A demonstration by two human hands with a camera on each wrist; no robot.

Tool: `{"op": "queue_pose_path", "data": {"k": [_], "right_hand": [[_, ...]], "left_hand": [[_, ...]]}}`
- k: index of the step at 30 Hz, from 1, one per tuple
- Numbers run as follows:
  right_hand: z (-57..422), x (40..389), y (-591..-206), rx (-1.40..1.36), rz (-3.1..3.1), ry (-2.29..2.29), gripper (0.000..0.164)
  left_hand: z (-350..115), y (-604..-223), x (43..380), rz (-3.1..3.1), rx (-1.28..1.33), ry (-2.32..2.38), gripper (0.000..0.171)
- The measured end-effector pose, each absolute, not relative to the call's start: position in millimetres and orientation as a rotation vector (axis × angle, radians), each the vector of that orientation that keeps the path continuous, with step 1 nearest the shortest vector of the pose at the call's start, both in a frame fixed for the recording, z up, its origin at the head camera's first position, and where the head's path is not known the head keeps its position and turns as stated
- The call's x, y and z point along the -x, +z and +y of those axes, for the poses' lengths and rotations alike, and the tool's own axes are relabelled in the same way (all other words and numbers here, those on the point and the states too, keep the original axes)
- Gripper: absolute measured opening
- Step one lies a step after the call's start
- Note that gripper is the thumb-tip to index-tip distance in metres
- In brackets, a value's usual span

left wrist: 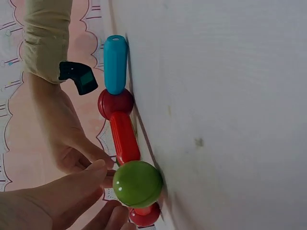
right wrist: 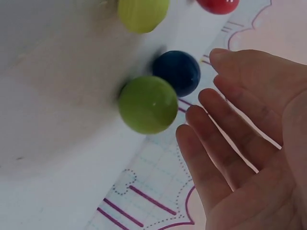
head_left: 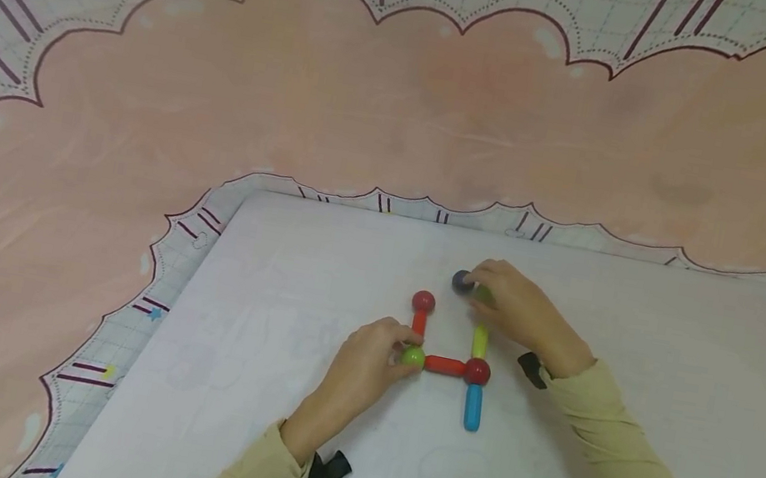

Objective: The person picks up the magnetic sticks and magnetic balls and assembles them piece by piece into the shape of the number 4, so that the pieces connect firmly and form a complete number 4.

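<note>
A joined figure of balls and rods lies on the white board. My left hand [head_left: 366, 359] pinches the green ball [head_left: 414, 357] at its left corner between thumb and fingers. From that ball, one red rod [head_left: 420, 323] runs up to a red ball [head_left: 423, 302]. Another red rod [head_left: 445, 365] leads right to a second red ball [head_left: 477, 372], which bears a blue rod [head_left: 473, 408] below and a yellow rod [head_left: 480, 341] above. Fingers extended, my right hand [right wrist: 254, 129] is beside a dark blue ball [right wrist: 177, 73] and another green ball [right wrist: 147, 105].
The white board [head_left: 271, 271] stretches around the pieces to a far edge and a slanted left edge. Past it lies a pinkish cloth [head_left: 123, 246] with a scalloped printed border. Black wrist straps [head_left: 329, 471] show at both sleeves.
</note>
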State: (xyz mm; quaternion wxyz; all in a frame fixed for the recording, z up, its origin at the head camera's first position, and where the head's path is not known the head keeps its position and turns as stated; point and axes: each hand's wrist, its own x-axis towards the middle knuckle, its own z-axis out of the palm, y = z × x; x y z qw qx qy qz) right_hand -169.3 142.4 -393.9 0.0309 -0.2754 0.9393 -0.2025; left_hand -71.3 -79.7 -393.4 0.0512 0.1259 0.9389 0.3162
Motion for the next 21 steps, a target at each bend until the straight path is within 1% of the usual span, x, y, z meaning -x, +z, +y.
{"op": "queue_pose_path", "data": {"k": [6,21], "right_hand": [[148.6,168.7,-396.1,0.851,2.937,-0.621,0.031],[156.2,171.0,-403.2,0.812,2.948,-0.646,0.023]], "left_hand": [[-71.4,-388.5,69.8,2.860,-0.431,0.975,0.033],[-46.4,-391.5,71.9,2.863,-0.544,0.910,0.033]]}}
